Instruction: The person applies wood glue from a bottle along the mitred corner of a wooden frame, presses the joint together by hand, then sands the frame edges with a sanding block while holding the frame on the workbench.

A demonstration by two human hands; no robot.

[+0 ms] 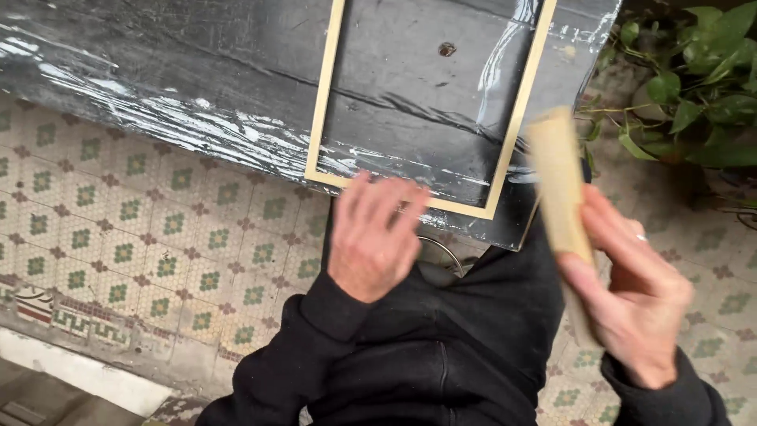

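Observation:
A thin pale wooden frame (325, 102) lies flat on a black, paint-streaked tabletop (158, 63). My left hand (371, 237) hovers, blurred, at the frame's near edge with its fingers spread; whether it touches the frame I cannot tell. To the right, my right hand (631, 292) grips a tan rectangular block (558, 185) that stands nearly upright just off the table's right edge. Both arms wear black sleeves.
The floor (142, 237) has cream tiles with a green flower pattern. A leafy green plant (694, 87) stands at the right beside the table. A curved metal wire (445, 248) shows under the table's near edge. My dark clothing fills the bottom middle.

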